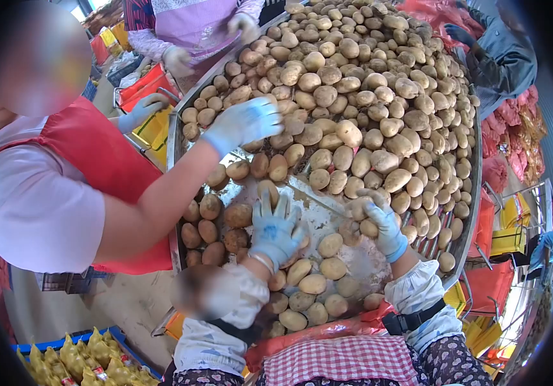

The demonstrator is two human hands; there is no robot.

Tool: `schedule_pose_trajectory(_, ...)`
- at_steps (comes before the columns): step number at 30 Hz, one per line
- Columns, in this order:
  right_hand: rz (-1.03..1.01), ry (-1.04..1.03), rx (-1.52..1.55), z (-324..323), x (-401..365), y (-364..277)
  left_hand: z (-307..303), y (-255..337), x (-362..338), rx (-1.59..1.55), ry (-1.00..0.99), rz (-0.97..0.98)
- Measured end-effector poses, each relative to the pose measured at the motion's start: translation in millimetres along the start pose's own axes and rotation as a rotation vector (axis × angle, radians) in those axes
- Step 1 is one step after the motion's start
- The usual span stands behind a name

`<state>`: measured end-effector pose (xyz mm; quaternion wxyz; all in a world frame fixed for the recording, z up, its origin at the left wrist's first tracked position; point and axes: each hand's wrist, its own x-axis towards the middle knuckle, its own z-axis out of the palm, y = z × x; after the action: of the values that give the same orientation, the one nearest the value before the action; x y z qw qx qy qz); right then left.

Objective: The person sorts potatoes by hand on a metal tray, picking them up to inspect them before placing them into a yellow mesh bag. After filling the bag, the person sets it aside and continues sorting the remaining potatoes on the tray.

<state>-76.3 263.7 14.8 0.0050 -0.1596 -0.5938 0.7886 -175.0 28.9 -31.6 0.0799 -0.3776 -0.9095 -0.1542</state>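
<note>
Potatoes (313, 284) lie over the metal sorting table (309, 192) around both my hands. My left hand (275, 228), in a light blue glove, is open with its fingers spread, and a potato (267, 189) sits right at its fingertips. To its left are rows of browner potatoes (211, 207). My right hand (386, 230), gloved alike, has its fingers curled round a potato (357, 208) at the front edge of the heap. Below my hands, several paler potatoes (333, 267) lie spread near my apron (347, 360).
A large heap of potatoes (379, 96) covers the back and right. At the left, a co-worker's blue-gloved hand (244, 125) reaches over the table. Other people stand at the far side. Bagged produce (83, 360) fills a blue crate at bottom left; a yellow crate (508, 239) is at right.
</note>
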Motion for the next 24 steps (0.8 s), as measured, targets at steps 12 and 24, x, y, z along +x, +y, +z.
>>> schedule_pose_trajectory(12, 0.065, -0.151, -0.479, 55, -37, 25, -20, -91, 23, 0.198, 0.24, -0.176)
schedule_pose_trajectory(24, 0.426, -0.123, 0.472, 14, -87, 22, -28, -25, -12, -1.278, -0.109, -0.444)
